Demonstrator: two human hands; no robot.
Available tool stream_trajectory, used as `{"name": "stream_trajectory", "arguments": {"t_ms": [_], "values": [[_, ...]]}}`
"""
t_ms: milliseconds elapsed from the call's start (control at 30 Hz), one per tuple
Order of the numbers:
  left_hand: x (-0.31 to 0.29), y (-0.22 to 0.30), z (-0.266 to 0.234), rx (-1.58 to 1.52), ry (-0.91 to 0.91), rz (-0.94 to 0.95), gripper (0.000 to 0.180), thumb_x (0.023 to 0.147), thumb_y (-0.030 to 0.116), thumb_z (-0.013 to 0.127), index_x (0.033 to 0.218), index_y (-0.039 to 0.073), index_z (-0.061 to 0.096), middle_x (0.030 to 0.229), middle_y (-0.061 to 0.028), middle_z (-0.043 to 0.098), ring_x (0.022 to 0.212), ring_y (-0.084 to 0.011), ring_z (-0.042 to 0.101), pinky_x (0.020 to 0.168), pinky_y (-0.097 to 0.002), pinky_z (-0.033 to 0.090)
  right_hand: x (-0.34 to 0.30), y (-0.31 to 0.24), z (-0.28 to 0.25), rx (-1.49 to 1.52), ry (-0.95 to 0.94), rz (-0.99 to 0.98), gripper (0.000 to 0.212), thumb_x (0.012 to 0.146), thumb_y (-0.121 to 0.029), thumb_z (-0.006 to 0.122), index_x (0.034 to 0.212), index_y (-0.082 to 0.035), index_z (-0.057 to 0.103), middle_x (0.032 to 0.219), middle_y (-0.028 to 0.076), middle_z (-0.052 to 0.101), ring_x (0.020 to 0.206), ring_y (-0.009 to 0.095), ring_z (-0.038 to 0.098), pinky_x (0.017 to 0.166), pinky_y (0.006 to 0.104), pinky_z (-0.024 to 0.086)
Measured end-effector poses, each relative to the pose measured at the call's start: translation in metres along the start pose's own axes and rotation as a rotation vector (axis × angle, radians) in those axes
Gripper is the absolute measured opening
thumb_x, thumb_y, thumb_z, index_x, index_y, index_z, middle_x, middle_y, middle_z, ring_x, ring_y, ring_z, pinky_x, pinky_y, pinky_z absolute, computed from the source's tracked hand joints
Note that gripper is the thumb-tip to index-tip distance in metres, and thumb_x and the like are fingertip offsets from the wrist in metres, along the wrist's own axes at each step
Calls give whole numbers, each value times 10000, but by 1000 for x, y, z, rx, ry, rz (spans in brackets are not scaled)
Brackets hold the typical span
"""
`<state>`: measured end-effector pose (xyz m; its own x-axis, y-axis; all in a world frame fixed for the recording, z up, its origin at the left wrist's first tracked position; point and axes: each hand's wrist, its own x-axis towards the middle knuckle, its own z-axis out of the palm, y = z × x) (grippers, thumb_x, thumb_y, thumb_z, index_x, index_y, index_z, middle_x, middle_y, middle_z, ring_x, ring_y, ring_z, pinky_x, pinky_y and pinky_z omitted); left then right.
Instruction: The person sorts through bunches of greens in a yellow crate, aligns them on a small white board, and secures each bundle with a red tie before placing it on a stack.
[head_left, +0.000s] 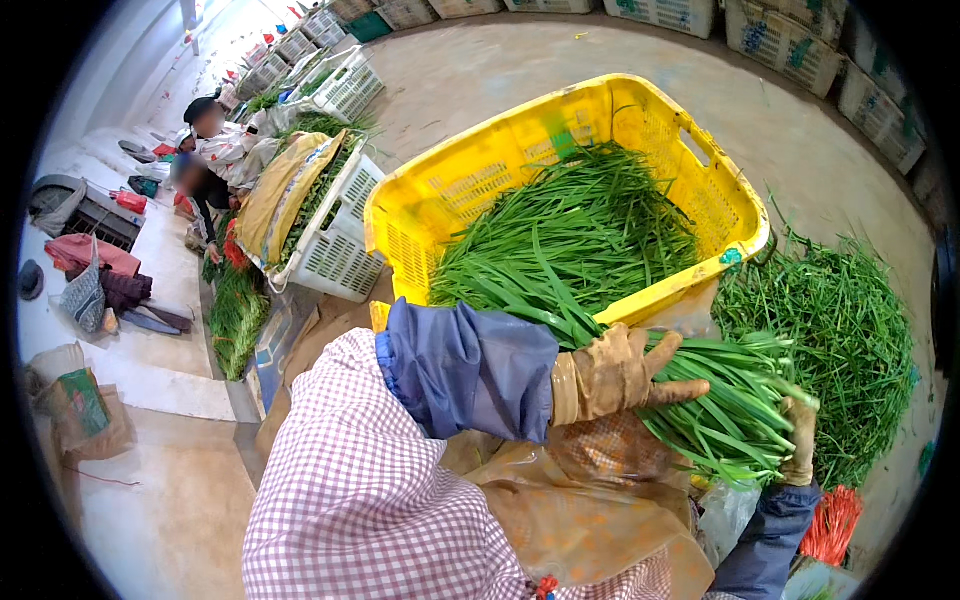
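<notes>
A bunch of long green chives (735, 405) lies across my front, its pale stem ends to the right. My right hand (800, 440), in a tan glove, is closed around the bunch near those ends; part of the hand is hidden by leaves. My left hand (615, 375), in a brown-stained glove, rests on the leaves with two fingers stretched apart; its other fingers are hidden. Just beyond it stands a yellow plastic crate (480, 165), partly filled with loose chives (590, 230). Some leaves reach from under my left hand toward the crate's near edge.
A heap of loose greens (825, 330) lies right of the crate, with red ties (832, 522) below it. A white crate (345, 235) with a yellow sack stands left. Two people sit farther back by more greens. Stacked crates (790, 45) line the far wall.
</notes>
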<state>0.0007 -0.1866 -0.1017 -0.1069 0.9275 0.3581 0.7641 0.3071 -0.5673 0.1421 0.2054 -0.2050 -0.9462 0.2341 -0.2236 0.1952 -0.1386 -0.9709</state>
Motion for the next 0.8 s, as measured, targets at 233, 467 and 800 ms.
{"name": "stream_trajectory", "arguments": {"t_ms": [233, 467, 800], "values": [[7, -11, -15, -237, -84, -67, 775, 868, 139, 448, 1512, 417, 119, 1241, -218, 529, 705, -243, 575, 477, -348, 467, -16, -44, -85, 312, 468, -228, 354, 919, -337, 609, 1187, -107, 587, 807, -48, 588, 476, -6, 338, 401, 162, 209], [-6, 2, -14, -262, -162, -104, 738, 882, 145, 420, 1507, 420, 139, 1268, -231, 506, 805, -274, 600, 513, -350, 486, -27, -93, 84, -716, 174, -372, 341, 825, -41, 708, 1143, 14, 598, 981, 48, 646, 919, 152, 586, 830, 265, 470], [16, -20, -14, -618, -401, -117, 686, 876, 101, 416, 1517, 233, 209, 1303, -179, 495, 904, -265, 632, 624, -348, 556, -30, -75, -28, 160, 466, -311, 310, 959, -251, 559, 1174, -30, 592, 882, 15, 586, 706, 107, 534, 592, 223, 428]]}}
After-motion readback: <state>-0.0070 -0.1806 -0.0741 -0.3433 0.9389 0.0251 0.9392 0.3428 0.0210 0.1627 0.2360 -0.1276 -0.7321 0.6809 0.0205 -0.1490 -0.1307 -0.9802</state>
